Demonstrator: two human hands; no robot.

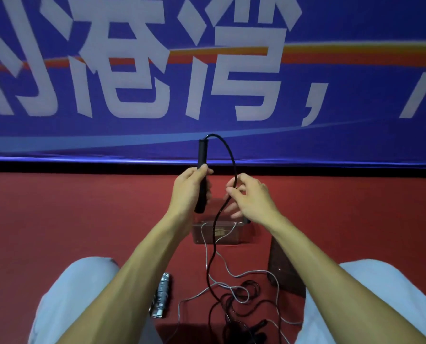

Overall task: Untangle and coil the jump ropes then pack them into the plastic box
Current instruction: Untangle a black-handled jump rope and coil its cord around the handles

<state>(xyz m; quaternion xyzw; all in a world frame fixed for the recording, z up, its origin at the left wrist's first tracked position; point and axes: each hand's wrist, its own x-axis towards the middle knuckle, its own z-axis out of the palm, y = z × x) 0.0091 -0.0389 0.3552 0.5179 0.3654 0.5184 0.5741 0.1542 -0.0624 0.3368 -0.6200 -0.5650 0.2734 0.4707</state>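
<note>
My left hand [190, 187] grips an upright black jump-rope handle [202, 155]. The black rope [229, 150] arcs out of the handle's top and runs down to my right hand [250, 197], which pinches it between thumb and fingers. Below, the rope hangs to a tangled black pile [241, 301] on the red floor between my knees. A thin silver rope [256, 273] winds through that pile, and its silver handles [161, 296] lie by my left knee. The clear plastic box [219, 232] sits on the floor under my hands, with part of the silver rope draped into it.
A dark lid-like panel [285, 266] lies beside my right forearm. A blue banner [207, 70] with large white characters hangs ahead, its lower edge meeting the red floor [58, 214]. My knees in light trousers [77, 294] frame the ropes.
</note>
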